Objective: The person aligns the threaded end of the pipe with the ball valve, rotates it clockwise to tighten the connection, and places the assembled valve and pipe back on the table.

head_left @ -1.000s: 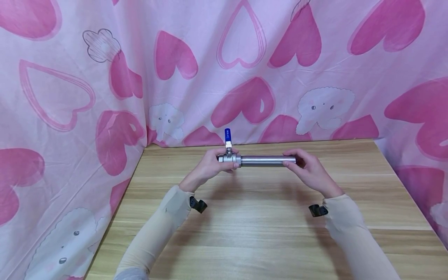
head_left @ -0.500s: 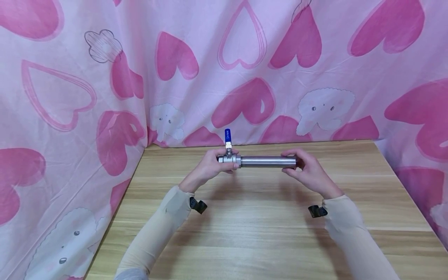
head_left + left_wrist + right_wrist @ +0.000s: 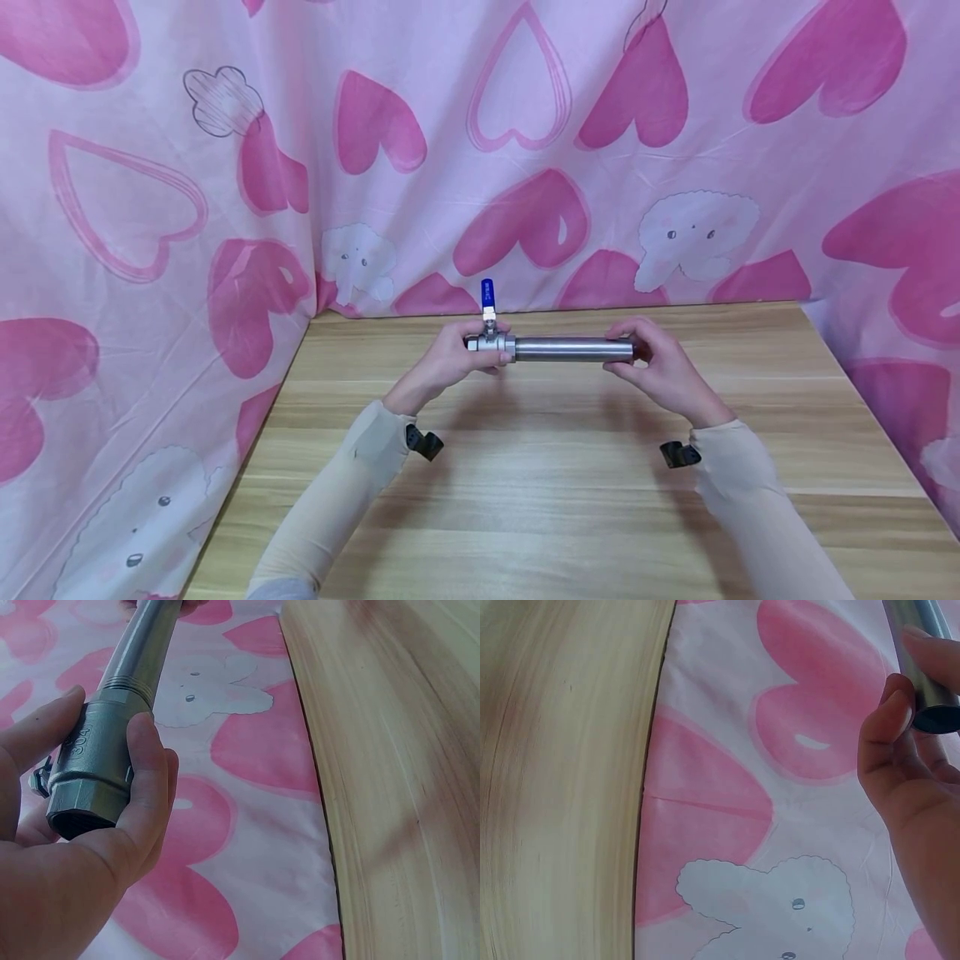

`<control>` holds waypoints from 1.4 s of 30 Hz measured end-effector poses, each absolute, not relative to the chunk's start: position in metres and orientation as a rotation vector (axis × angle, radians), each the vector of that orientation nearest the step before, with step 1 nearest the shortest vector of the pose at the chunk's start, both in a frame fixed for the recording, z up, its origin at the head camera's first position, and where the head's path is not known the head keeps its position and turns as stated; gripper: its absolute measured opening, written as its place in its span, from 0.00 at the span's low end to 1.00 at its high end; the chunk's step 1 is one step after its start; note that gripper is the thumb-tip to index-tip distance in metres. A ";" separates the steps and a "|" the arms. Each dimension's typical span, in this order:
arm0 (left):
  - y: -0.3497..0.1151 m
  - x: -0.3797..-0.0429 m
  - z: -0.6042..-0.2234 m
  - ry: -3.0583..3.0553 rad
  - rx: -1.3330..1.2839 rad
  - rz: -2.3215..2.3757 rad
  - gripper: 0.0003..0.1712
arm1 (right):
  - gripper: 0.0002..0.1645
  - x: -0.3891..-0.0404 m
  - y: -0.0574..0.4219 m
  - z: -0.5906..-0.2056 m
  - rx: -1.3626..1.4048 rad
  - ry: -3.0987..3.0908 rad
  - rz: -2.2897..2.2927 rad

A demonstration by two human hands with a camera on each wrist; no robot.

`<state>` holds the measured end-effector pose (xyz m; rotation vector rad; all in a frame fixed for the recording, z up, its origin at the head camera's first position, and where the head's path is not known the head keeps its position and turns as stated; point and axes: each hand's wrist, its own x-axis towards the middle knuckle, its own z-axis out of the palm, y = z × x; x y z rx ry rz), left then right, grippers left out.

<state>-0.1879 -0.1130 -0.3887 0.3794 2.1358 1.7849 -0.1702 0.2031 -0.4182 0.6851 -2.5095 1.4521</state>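
In the head view, your left hand is just left of the middle of the frame, gripping the metal valve between thumb and fingers. Your right hand, right of the middle, pinches the far end of the steel pipe. The pipe runs level across the centre of the frame, its left end meeting the valve at a hexagonal collar. From the valve's top, the blue handle points toward the upper edge of the frame.

In your left wrist view, the valve sits at left, its dark opening toward the lower left; your thumb and fingers press on opposite sides of it, and ridged threads show where the pipe meets it. In your right wrist view, the pipe comes in at the upper right, its dark open end showing between your fingers and thumb.

Your beige sleeves enter from the lower left and lower right, a black clip at each wrist. Below lies the wood-grain bench, with soft shadows across it; pink cloth printed with hearts hangs behind and at both sides.
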 end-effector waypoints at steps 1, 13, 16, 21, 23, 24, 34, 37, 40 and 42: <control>-0.113 -0.188 -0.389 2.134 0.376 1.786 0.24 | 0.25 -0.170 0.203 -0.418 0.686 -2.508 1.452; -0.113 -0.188 -0.389 2.138 0.386 1.791 0.24 | 0.24 -0.165 0.199 -0.408 0.655 -2.525 1.450; -0.113 -0.188 -0.389 2.136 0.385 1.795 0.24 | 0.23 -0.157 0.194 -0.395 0.649 -2.536 1.444; -0.113 -0.188 -0.389 2.126 0.386 1.803 0.24 | 0.22 -0.151 0.191 -0.386 0.644 -2.552 1.439; -0.113 -0.188 -0.389 2.128 0.385 1.802 0.24 | 0.22 -0.151 0.191 -0.386 0.643 -2.559 1.434; -0.113 -0.188 -0.389 2.129 0.384 1.801 0.24 | 0.22 -0.151 0.191 -0.386 0.642 -2.560 1.433; -0.114 -0.187 -0.388 2.137 0.376 1.793 0.25 | 0.22 -0.150 0.192 -0.384 0.653 -2.558 1.409; -0.114 -0.186 -0.387 2.142 0.372 1.786 0.24 | 0.21 -0.150 0.192 -0.384 0.651 -2.564 1.403; -0.114 -0.186 -0.387 2.144 0.367 1.782 0.24 | 0.21 -0.149 0.192 -0.383 0.647 -2.570 1.410; -0.114 -0.186 -0.387 2.149 0.365 1.778 0.24 | 0.21 -0.148 0.192 -0.382 0.640 -2.579 1.414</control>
